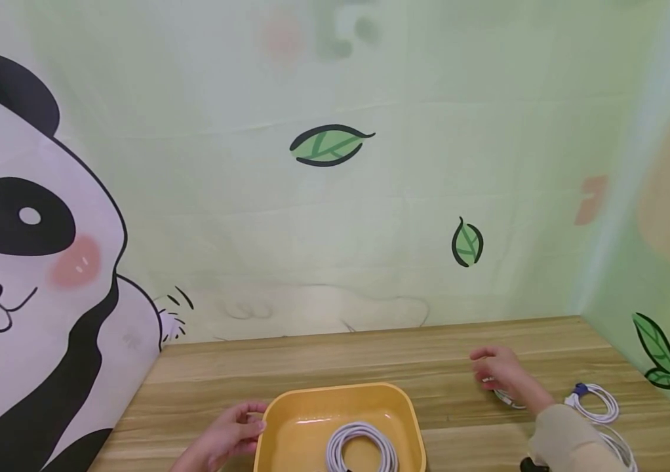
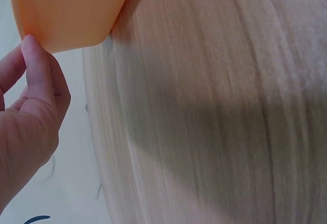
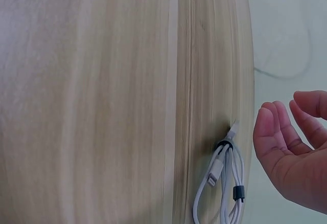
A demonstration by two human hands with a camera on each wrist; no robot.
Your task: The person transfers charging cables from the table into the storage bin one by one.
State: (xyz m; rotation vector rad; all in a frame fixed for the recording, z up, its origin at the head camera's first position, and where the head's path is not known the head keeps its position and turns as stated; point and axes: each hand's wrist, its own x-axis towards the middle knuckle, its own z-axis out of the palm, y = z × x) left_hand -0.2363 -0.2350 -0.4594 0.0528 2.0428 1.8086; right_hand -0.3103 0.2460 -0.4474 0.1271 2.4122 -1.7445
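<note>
From the head, the left hand (image 1: 225, 432) pinches the yellow tray (image 1: 294, 432) by its rim, coiled cable (image 1: 335, 452) inside; the right hand (image 1: 503, 373) hovers empty, fingers loosely curved. Left wrist: fingertips (image 2: 31, 44) meet that rim. Right wrist: a bundled white cable (image 3: 225, 175) lies just beside that hand.

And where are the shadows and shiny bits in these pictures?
Head view: small bright glints in the yellow tray, a pale streak on the backdrop; left wrist view: a broad, soft shadow across the wooden table; right wrist view: darker shading beside the white cable.
</note>
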